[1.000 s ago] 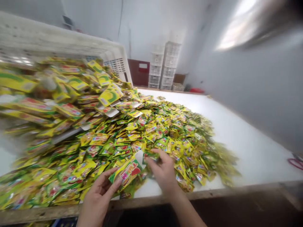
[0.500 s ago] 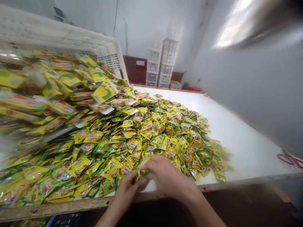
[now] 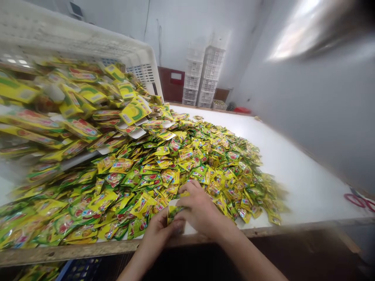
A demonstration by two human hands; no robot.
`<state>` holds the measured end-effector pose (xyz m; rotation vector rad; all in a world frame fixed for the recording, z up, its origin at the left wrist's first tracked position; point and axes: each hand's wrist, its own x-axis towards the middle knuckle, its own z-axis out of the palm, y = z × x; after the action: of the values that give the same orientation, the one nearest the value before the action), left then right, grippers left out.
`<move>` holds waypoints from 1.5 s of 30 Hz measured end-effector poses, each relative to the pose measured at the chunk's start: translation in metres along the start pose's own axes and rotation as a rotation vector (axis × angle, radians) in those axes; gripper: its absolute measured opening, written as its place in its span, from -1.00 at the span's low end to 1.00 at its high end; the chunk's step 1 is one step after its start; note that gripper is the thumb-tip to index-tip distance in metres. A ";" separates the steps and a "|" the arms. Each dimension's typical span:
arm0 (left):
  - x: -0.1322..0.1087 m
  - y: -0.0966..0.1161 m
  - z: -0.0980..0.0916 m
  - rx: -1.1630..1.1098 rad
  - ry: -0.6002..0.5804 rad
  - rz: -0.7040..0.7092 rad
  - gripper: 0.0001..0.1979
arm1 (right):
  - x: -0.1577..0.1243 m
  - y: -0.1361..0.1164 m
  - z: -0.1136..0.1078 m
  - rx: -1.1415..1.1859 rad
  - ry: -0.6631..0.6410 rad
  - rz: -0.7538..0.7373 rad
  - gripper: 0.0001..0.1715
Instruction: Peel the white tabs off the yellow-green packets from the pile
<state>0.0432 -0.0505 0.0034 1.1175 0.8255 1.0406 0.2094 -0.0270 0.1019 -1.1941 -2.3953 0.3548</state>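
Close to the table's front edge, my left hand (image 3: 158,230) is closed around a small yellow-green carton (image 3: 172,211) with a white flap standing up. My right hand (image 3: 197,208) is at the carton's open end, its thumb and a bent finger against it and the upper fingers reaching over the sachets. Whether a sachet is also between those fingers is hidden. Both hands are in front of a wide heap of shiny yellow and green sachets (image 3: 187,156) printed with fruit pictures.
At left, a tilted white plastic crate (image 3: 117,45) spills folded yellow cartons (image 3: 134,111) onto the sachets. Red-handled scissors (image 3: 356,201) lie at the right of the white table (image 3: 304,175). Stacked white crates (image 3: 211,74) stand behind. A blue basket (image 3: 77,270) is below the table edge.
The carton has turned a little, showing more of its face and flap. My right hand's upper fingers have lifted and spread slightly away from it. The view has shifted slightly.
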 end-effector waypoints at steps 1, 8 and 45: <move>0.000 0.000 0.000 0.006 0.004 -0.001 -0.82 | 0.000 0.000 -0.003 0.010 -0.017 -0.026 -0.90; 0.000 -0.002 0.001 0.095 0.001 0.067 -0.59 | -0.005 -0.011 0.002 -0.144 -0.216 -0.077 -0.72; 0.004 0.016 -0.004 0.077 0.271 -0.066 -0.73 | -0.029 0.014 0.050 0.931 0.336 0.461 -0.79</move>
<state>0.0371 -0.0434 0.0181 1.0189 1.1189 1.1270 0.2094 -0.0435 0.0450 -1.1714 -1.3447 1.1472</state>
